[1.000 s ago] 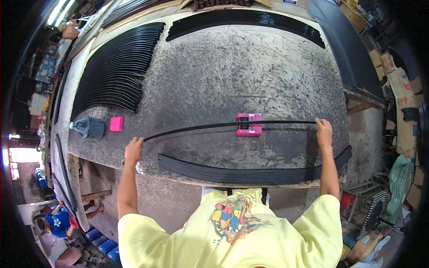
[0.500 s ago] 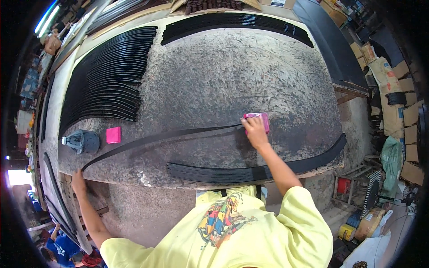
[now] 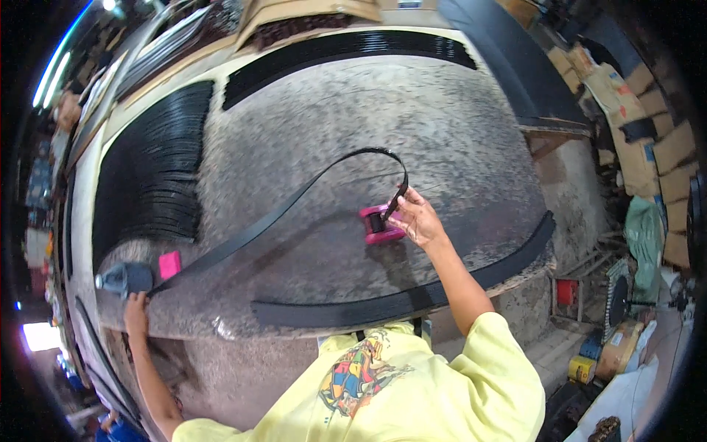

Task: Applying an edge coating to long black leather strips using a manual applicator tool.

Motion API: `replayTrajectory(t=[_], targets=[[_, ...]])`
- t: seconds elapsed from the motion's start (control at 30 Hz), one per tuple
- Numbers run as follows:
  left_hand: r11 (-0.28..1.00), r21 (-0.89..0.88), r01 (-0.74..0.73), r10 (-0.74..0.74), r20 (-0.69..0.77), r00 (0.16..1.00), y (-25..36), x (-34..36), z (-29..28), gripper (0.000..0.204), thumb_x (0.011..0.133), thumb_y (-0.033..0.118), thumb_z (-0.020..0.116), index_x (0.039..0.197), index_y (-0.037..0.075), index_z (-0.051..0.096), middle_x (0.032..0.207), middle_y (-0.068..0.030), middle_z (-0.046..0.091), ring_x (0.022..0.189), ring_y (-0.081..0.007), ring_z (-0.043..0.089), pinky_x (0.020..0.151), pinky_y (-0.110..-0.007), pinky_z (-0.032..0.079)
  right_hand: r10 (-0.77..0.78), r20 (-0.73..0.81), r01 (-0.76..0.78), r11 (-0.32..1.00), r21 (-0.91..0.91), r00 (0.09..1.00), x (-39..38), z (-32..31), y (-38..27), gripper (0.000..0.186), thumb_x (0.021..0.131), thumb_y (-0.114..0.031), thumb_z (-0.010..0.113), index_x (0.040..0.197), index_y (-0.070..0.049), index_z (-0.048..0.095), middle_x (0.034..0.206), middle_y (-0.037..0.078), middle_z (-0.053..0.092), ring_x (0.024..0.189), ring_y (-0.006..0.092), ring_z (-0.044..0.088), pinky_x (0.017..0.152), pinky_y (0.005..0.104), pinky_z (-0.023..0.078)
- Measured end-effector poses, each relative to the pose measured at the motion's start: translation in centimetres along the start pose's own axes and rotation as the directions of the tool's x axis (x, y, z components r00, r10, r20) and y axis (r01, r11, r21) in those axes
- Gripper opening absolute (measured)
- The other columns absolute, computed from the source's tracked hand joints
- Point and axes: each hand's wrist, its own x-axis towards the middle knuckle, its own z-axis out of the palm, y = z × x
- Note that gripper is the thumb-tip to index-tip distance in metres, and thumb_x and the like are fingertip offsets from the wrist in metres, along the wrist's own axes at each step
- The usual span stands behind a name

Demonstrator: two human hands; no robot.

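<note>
A long black strip [image 3: 258, 221] crosses the worn tabletop [image 3: 353, 110], its far part lifted in a loop. My left hand [image 3: 137, 315] is closed on its left end at the front left, beside a cut plastic jug [image 3: 129, 281] and a pink block [image 3: 170, 264]. My right hand [image 3: 418, 221] pinches the right end of the strip, which bends down to a pink tool with a dark roller [image 3: 375, 234]; whether my fingers also touch the tool is unclear. A bundle of black strips [image 3: 324, 313] lies along the near edge.
Rows of glossy black strips sit at the left [image 3: 147, 169] and back [image 3: 346, 48]. A dark board [image 3: 493, 51] adjoins on the right, with cardboard [image 3: 618, 103], a green sack [image 3: 641, 243] and a metal stand beyond. Long dark strips [image 3: 99, 368] lean at the left.
The strip went from stretched between both hands to raised in a loop. My right hand moved left to the pink tool, then turned upward. My left hand moved left and down.
</note>
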Motion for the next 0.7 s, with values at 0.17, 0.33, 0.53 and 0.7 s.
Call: replayTrajectory(t=[0.17, 0.33, 0.53, 0.7], targets=[[0.860, -0.440, -0.259, 0.199, -0.179, 0.964, 21.8, 6.7, -2.5, 0.029, 0.102, 0.022, 0.052, 0.114, -0.003, 0.060, 0.109, -0.0216, 0.061, 0.107, -0.0386, 0.058, 0.093, -0.039, 0.045, -0.175, -0.062, 0.184, 0.959, 0.216, 0.983, 3.7, -9.4, -6.6, 0.021, 0.095, -0.010, 0.063, 0.115, -0.015, 0.058, 0.102, 0.004, 0.065, 0.099, 0.0193, 0.065, 0.082, 0.0470, 0.056], [0.614, -0.741, -0.273, 0.239, -0.155, 0.959, 32.8, 16.9, -1.2, 0.033, 0.104, 0.028, 0.052, 0.123, 0.003, 0.058, 0.095, 0.0018, 0.053, 0.084, -0.0078, 0.049, 0.069, -0.024, 0.045, -0.252, -0.117, 0.272, 0.942, 0.199, 0.961, 7.3, -15.3, -12.5, 0.016, 0.095, -0.009, 0.063, 0.110, -0.015, 0.059, 0.100, 0.003, 0.066, 0.096, 0.0194, 0.065, 0.079, 0.0474, 0.055], [0.361, -0.881, 0.306, 0.088, 0.359, 0.929, 41.7, 22.4, 2.6, 0.047, 0.097, 0.051, 0.055, 0.132, 0.019, 0.053, 0.094, 0.0000, 0.055, 0.070, -0.0109, 0.053, 0.056, -0.032, 0.056, -0.045, -0.256, -0.001, 0.984, -0.178, 0.966, 8.3, -21.3, -16.2, 0.060, 0.096, -0.014, 0.062, 0.149, -0.015, 0.036, 0.131, 0.007, 0.058, 0.118, 0.0271, 0.056, 0.100, 0.0601, 0.039], [0.318, -0.779, 0.540, 0.150, 0.604, 0.783, 40.6, 23.7, 9.2, 0.035, 0.101, 0.047, 0.049, 0.121, 0.020, 0.057, 0.086, 0.0005, 0.061, 0.071, -0.0152, 0.062, 0.062, -0.038, 0.058, 0.039, -0.431, -0.281, 0.810, -0.515, 0.902, 8.1, -24.1, -18.0, 0.052, 0.097, -0.018, 0.060, 0.146, -0.014, 0.043, 0.127, 0.005, 0.058, 0.113, 0.0267, 0.057, 0.092, 0.0541, 0.046]])
